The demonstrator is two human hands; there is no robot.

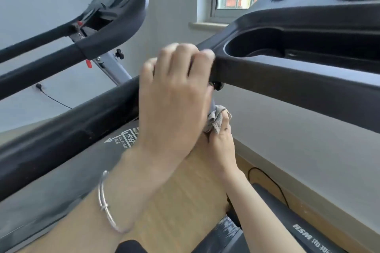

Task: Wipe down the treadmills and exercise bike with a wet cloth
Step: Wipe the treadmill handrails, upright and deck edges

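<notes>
Gripping the treadmill handrail (72,125) with left hand (174,104), fingers curled over it beside the console (287,72); just below, clutching the grey cloth (218,118) in right hand (223,146) fingers.

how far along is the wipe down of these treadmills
Nothing looks clearly finished. In hand: the right hand holds the grey cloth just under the near treadmill's handrail, which the left hand grips. Probably still to do: the far treadmill; the bike is out of view.
</notes>
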